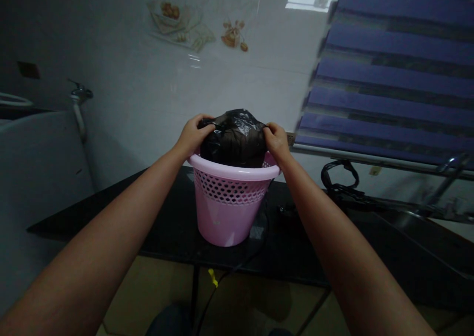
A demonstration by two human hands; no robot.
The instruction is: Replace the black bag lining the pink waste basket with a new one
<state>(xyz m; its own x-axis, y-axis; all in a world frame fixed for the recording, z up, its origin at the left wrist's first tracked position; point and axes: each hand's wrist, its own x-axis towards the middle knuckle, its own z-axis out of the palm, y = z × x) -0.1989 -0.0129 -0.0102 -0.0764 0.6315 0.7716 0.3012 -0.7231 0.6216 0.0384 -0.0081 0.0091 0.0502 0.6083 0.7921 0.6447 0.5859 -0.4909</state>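
Observation:
A pink plastic waste basket (228,203) with a perforated band under its rim stands on a dark table (111,212). A full black plastic bag (236,138) bulges out of its top. My left hand (192,134) is closed on the bag's left upper edge. My right hand (276,139) is closed on the bag's right upper edge. Both arms reach straight forward, one on each side of the basket.
A white tiled wall with food pictures rises behind the table. A tap (79,96) and a pale appliance (37,163) stand at the left. A purple striped blind (392,69) hangs at the right, with black cables (338,180) and a sink (414,222) below it.

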